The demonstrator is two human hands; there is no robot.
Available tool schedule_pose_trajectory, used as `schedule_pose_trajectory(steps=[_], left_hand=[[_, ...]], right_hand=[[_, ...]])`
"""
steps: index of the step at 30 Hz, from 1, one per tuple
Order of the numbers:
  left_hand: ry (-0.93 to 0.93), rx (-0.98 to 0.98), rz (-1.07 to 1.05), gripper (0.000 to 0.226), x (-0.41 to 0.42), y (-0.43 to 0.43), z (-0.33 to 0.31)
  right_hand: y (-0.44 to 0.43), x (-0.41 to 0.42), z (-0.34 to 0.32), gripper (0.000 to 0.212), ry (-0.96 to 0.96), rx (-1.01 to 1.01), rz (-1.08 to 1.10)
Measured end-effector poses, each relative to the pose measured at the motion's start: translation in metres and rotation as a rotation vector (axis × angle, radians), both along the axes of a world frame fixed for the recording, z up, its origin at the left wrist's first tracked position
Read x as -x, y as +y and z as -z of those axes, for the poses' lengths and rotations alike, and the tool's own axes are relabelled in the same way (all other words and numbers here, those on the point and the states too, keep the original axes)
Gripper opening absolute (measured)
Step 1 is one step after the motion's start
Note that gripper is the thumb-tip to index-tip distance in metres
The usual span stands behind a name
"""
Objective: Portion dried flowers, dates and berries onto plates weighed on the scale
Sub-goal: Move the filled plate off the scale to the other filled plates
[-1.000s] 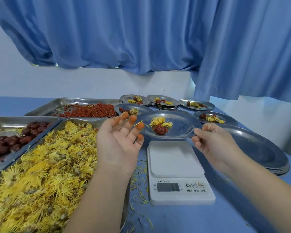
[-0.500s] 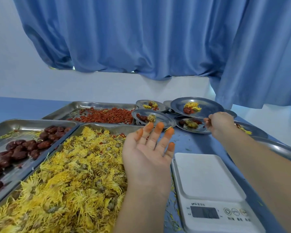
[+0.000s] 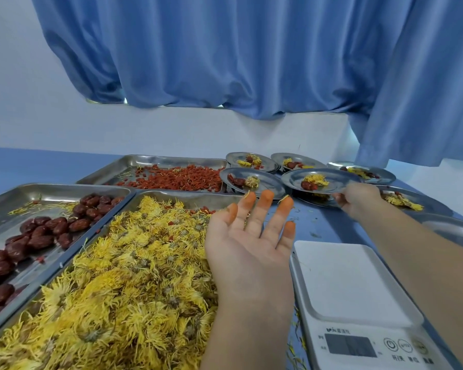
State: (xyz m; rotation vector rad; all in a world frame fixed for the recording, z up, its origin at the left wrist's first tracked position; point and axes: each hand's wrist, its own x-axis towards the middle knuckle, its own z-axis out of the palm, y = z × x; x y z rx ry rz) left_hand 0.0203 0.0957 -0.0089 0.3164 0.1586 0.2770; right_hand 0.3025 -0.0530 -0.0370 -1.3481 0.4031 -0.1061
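1. Now, the left hand [image 3: 247, 244] hovers palm-up over the right edge of the flower tray [image 3: 187, 197]. Its fingers are spread and straight and hold nothing. Its fingertips [image 3: 267, 196] are stained a powdery orange, with petal slivers stuck to them.
2. At about one o'clock from it, the right hand [image 3: 358, 200] grips the near rim of a round steel plate [image 3: 340, 180], fingers curled round the edge.
3. That shallow, shiny plate carries a shaggy yellow tuft [image 3: 316, 179] and one wrinkled date [image 3: 308, 185]. It sits over a lower plate [image 3: 316, 202]; whether the two touch cannot be told.
4. The scale [image 3: 350, 284] lies at four o'clock from the left hand. It is matte white plastic with a bare, round-cornered square platform, a dark display and round buttons.
5. The dried flowers [image 3: 123, 276] are thread-petalled yellow heads, heaped in their rectangular steel tray.
6. The dates [image 3: 38, 236] are glossy, creased maroon ovals in a steel tray [image 3: 64, 189] at nine o'clock.
7. The berries [image 3: 179, 178] are small, slender and red-orange, spread thin in a far tray [image 3: 155, 159] at eleven o'clock.
8. Filled plates [image 3: 267, 182] cluster at twelve to one o'clock.
9. Loose petals litter the blue table [image 3: 321, 222]; a blue curtain [image 3: 251, 62] hangs behind in soft folds.
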Motion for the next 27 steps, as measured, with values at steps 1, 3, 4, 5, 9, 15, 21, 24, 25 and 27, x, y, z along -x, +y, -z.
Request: schedule_pose_trajectory(steps=[1,3,4,5,9,15,21,24,25,27], left_hand=[[-0.004,-0.001,-0.001,0.035,0.0,0.0,0.0],[-0.011,-0.002,-0.006,0.034,0.0,0.0,-0.001],[-0.014,-0.005,-0.008,0.034,0.001,0.0,-0.001],[-0.016,-0.01,-0.009,0.034,0.001,0.0,-0.001],[-0.027,-0.021,-0.011,0.034,0.002,-0.001,-0.001],[-0.04,-0.027,-0.009,0.032,0.002,-0.002,-0.001],[-0.031,-0.035,-0.013,0.03,0.001,-0.002,-0.001],[-0.028,-0.043,-0.014,0.031,0.001,-0.002,0.0],[-0.028,-0.046,-0.013,0.031,0.0,-0.002,0.0],[-0.026,-0.052,-0.011,0.032,0.0,-0.002,0.0]], right_hand=[[0.0,0.0,0.0,0.049,-0.003,0.001,-0.003],[-0.002,0.003,0.002,0.045,-0.007,0.008,-0.017],[-0.003,0.005,0.002,0.042,-0.006,0.015,-0.03],[-0.004,0.007,0.003,0.039,-0.003,0.016,-0.043],[-0.004,0.012,0.007,0.035,0.014,0.018,-0.106],[-0.003,0.018,0.007,0.036,0.041,0.049,-0.163],[-0.001,0.022,0.006,0.04,0.023,0.045,-0.161],[0.0,0.022,0.007,0.037,0.001,0.075,-0.16],[0.0,0.021,0.008,0.039,-0.026,0.098,-0.161],[0.001,0.02,0.008,0.045,-0.095,0.147,-0.169]])
